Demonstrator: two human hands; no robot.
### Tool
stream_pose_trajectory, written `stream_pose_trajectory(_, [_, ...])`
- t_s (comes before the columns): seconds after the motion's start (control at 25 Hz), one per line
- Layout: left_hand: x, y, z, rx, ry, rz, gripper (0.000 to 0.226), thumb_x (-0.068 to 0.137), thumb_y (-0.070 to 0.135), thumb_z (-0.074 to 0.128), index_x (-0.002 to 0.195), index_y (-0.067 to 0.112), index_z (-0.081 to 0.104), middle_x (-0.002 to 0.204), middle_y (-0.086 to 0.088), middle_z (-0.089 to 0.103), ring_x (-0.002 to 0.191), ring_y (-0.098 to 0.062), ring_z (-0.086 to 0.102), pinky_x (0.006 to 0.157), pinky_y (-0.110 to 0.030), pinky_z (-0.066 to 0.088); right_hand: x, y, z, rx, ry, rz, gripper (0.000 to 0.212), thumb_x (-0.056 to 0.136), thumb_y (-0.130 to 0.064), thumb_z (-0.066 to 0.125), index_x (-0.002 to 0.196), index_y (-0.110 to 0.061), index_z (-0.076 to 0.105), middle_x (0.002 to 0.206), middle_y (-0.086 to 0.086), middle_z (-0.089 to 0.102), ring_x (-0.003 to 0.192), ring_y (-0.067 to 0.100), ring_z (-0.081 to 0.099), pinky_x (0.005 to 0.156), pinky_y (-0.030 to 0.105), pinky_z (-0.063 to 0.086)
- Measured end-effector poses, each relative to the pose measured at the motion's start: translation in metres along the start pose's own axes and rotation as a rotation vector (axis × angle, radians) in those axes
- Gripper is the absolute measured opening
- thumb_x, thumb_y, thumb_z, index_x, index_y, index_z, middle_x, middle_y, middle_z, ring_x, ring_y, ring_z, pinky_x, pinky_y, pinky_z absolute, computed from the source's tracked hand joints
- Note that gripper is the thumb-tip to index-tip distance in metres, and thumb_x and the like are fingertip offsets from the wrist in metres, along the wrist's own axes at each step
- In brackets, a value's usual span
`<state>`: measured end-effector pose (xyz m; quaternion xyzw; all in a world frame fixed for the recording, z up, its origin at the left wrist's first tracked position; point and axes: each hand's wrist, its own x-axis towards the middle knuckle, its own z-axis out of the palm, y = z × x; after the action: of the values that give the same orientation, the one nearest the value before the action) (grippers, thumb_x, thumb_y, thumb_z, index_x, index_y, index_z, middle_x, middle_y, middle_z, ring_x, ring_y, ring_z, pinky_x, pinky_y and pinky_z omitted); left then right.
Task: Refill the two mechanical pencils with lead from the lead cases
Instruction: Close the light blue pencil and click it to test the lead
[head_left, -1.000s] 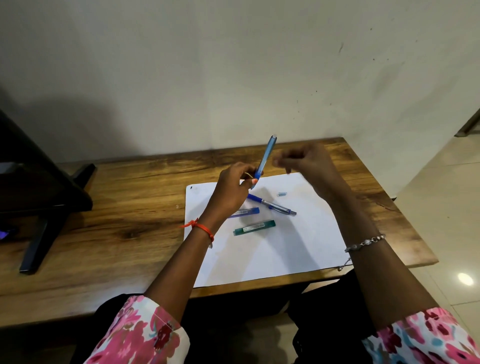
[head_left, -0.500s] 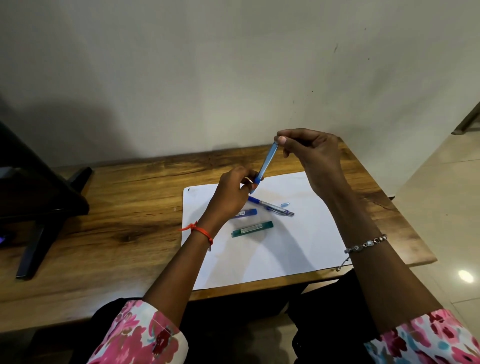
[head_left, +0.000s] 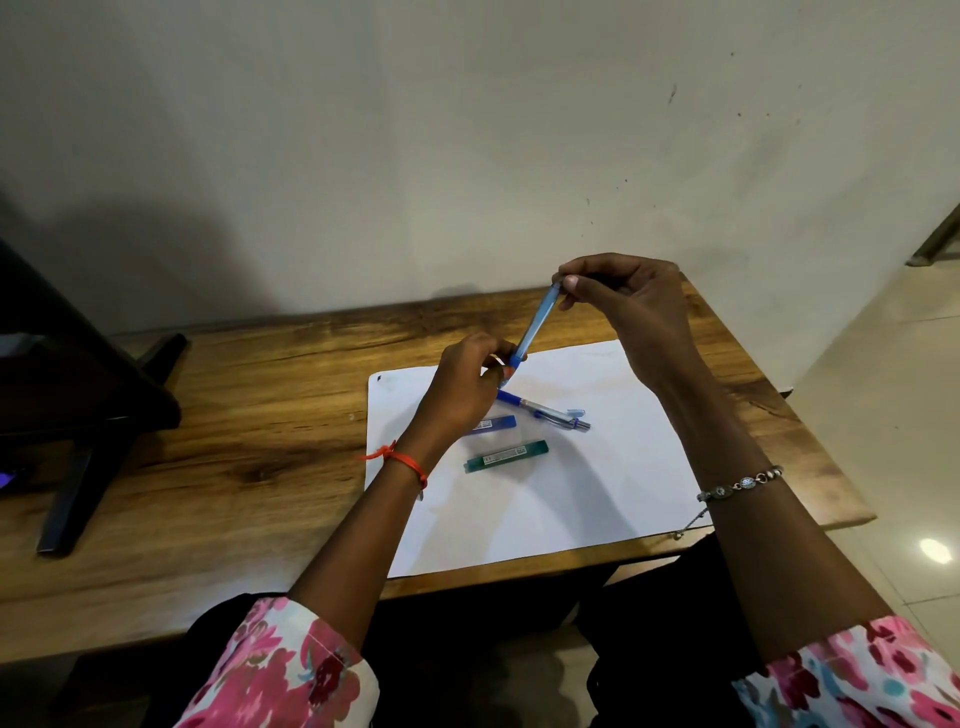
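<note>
My left hand grips the lower end of a light blue mechanical pencil, held tilted above the white paper sheet. My right hand pinches the pencil's top end between thumb and fingers. A second, dark blue pencil lies on the sheet, with a small pale blue cap beside it. A blue lead case lies partly hidden behind my left hand. A green lead case lies just in front of it.
The sheet lies on a wooden table against a pale wall. A dark stand with legs occupies the table's left end. The table's right edge drops to a tiled floor.
My right hand rose from beside the light blue pencil to its top end and closed on it. The left hand kept its grip on the pencil.
</note>
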<state>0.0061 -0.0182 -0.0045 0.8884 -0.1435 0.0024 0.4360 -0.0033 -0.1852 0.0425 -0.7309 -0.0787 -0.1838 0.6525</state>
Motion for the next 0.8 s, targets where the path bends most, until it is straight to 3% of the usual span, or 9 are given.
stream_pose_trajectory(0.2, [0.0001, -0.0004, -0.001, 0.029, 0.012, -0.002, 0.024, 0.086, -0.003, 0.055, 0.106, 0.004, 0.065, 0.109, -0.012, 0.063, 0.087, -0.012, 0.052, 0.061, 0.004, 0.038, -0.0002, -0.0006, -0.0012, -0.057, -0.015, -0.048, 0.018, 0.081, 0.004, 0.062, 0.095, -0.005, 0.068, 0.072, -0.007, 0.071, 0.065, 0.008, 0.067, 0.07, 0.019, 0.054])
stream_pose_trajectory(0.32, [-0.0009, -0.0002, -0.0028, 0.046, 0.015, 0.014, 0.023, 0.085, -0.003, 0.055, 0.104, 0.003, 0.066, 0.108, -0.013, 0.063, 0.086, -0.013, 0.053, 0.064, -0.007, 0.041, -0.0011, -0.0026, -0.0015, -0.101, -0.033, -0.074, 0.019, 0.081, 0.006, 0.061, 0.097, -0.003, 0.067, 0.082, 0.006, 0.068, 0.066, 0.005, 0.066, 0.069, 0.016, 0.053])
stream_pose_trajectory(0.48, [-0.0017, 0.0012, -0.0036, 0.053, 0.03, 0.019, 0.023, 0.084, -0.004, 0.055, 0.104, 0.002, 0.066, 0.105, -0.015, 0.063, 0.086, -0.014, 0.052, 0.077, -0.023, 0.043, -0.0017, -0.0019, -0.0027, -0.115, -0.039, -0.076, 0.019, 0.081, 0.006, 0.061, 0.097, -0.002, 0.067, 0.084, 0.004, 0.067, 0.067, 0.005, 0.066, 0.069, 0.015, 0.052])
stream_pose_trajectory(0.68, [-0.002, 0.0006, -0.0042, 0.051, 0.052, 0.059, 0.023, 0.083, -0.006, 0.056, 0.103, 0.0, 0.066, 0.103, -0.017, 0.063, 0.085, -0.014, 0.051, 0.071, -0.017, 0.042, -0.002, -0.0035, -0.0032, -0.058, -0.037, -0.049, 0.019, 0.081, 0.006, 0.062, 0.098, 0.003, 0.067, 0.079, 0.006, 0.068, 0.066, 0.005, 0.066, 0.068, 0.015, 0.052])
stream_pose_trajectory(0.8, [-0.0023, 0.0007, -0.0041, 0.046, 0.061, 0.065, 0.023, 0.082, -0.007, 0.056, 0.102, 0.0, 0.066, 0.102, -0.017, 0.063, 0.085, -0.015, 0.052, 0.073, -0.02, 0.043, -0.0013, -0.0036, -0.0046, -0.026, -0.048, -0.042, 0.02, 0.079, 0.007, 0.064, 0.098, 0.003, 0.067, 0.074, -0.002, 0.069, 0.066, 0.006, 0.066, 0.068, 0.016, 0.052])
